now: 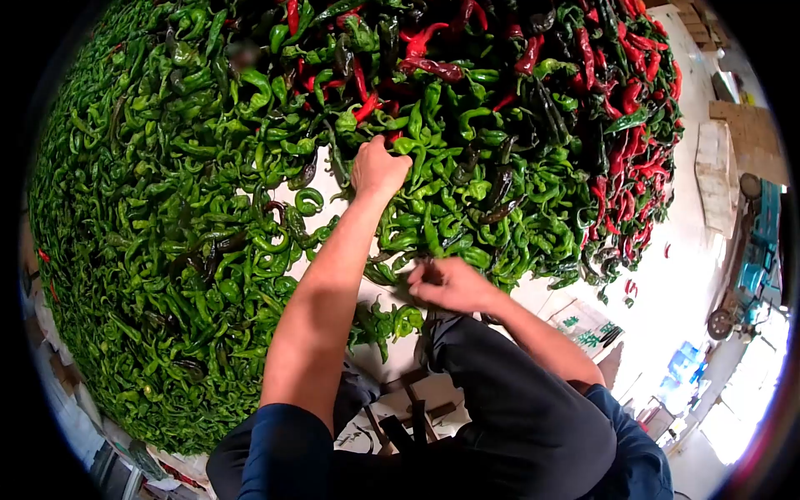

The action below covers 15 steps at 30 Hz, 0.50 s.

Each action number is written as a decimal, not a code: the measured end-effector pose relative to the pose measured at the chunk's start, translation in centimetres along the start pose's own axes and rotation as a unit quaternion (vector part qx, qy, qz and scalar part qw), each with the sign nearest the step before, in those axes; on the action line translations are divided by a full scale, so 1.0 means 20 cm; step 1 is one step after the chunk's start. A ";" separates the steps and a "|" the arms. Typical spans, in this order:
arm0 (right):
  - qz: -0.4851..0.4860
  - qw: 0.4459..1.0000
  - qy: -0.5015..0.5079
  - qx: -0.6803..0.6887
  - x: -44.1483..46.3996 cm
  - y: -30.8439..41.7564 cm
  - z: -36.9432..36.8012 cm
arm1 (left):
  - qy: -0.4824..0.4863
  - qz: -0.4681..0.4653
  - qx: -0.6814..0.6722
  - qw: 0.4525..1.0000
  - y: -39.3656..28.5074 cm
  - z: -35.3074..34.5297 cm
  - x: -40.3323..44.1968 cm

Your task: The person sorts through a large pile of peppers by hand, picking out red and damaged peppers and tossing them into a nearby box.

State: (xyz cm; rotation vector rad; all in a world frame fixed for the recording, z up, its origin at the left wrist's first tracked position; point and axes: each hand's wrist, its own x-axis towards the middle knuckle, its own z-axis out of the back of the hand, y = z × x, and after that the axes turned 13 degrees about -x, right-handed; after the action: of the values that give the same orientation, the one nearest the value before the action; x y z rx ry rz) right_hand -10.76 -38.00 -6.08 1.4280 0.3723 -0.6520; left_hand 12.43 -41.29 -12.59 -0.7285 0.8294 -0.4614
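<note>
My left hand [379, 169] reaches into the middle of a big heap of green peppers [517, 183], its fingers curled down among them beside a red pepper [367, 108]. What its fingers hold, if anything, is hidden. Nearer my knees, my right hand [450, 283] is curled at the lower edge of the same heap, slightly blurred, with its fingers bent together. I cannot make out anything between them. A pale strip of floor [312, 217] shows between this heap and the larger spread of green peppers [167, 250] on the left.
Red peppers [625, 167] line the right side of the heap. Cardboard [717, 175] and a blue cart [754, 250] stand at the far right. A printed sack [583, 325] lies right of my knee [517, 383]. A few green peppers [387, 321] lie before my legs.
</note>
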 end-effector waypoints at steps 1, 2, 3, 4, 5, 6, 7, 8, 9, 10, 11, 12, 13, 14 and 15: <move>-0.029 0.999 0.006 0.035 -0.01 0.01 0.05 | -0.006 0.004 -0.018 1.000 -0.01 0.00 0.00; -0.058 0.996 0.013 0.069 -0.01 0.06 0.12 | -0.013 0.008 -0.036 0.999 -0.02 0.00 -0.01; -0.072 0.992 0.016 0.101 -0.03 0.13 0.16 | -0.021 0.013 -0.056 0.998 -0.04 0.00 -0.02; -0.065 0.993 0.002 0.099 -0.03 0.13 0.17 | -0.075 -0.051 -0.082 0.993 -0.05 -0.03 -0.03; -0.058 0.993 -0.011 0.097 -0.03 0.13 0.18 | -0.077 -0.035 -0.107 0.991 -0.04 -0.05 -0.04; -0.051 0.994 -0.024 0.096 -0.03 0.12 0.19 | -0.080 -0.020 -0.132 0.988 -0.02 -0.07 -0.07; -0.043 0.989 -0.011 0.144 -0.03 0.10 0.19 | -0.086 -0.037 -0.111 0.989 0.00 -0.06 -0.10; -0.048 0.988 -0.014 0.144 -0.03 0.11 0.20 | -0.078 -0.024 -0.109 0.991 0.01 -0.03 -0.14; -0.053 0.988 -0.016 0.144 -0.03 0.13 0.21 | -0.041 -0.032 -0.120 0.991 0.08 0.02 -0.18; -0.059 0.988 -0.018 0.144 -0.03 0.14 0.22 | -0.004 -0.039 -0.129 0.991 0.17 0.08 -0.21; -0.069 0.989 -0.017 0.127 -0.02 0.14 0.24 | 0.074 -0.020 -0.038 0.996 0.21 0.19 -0.25; -0.055 0.991 -0.025 0.121 -0.01 0.14 0.25 | 0.154 0.004 0.053 0.987 0.26 0.30 -0.32; -0.063 0.992 -0.059 0.091 0.01 0.13 0.26 | 0.237 0.030 0.096 0.966 0.32 0.40 -0.37; -0.068 0.992 -0.092 0.059 0.04 0.13 0.27 | 0.315 0.055 0.135 0.938 0.37 0.49 -0.40; -0.071 0.991 -0.116 -0.007 0.06 0.15 0.30 | 0.332 0.067 0.122 0.933 0.44 0.56 -0.43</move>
State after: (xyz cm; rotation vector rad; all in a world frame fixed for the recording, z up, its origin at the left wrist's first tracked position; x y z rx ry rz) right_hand -8.82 -44.06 -3.79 1.3048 0.2959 -0.9195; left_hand 17.05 -25.61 -9.58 -0.2690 1.4160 -0.6873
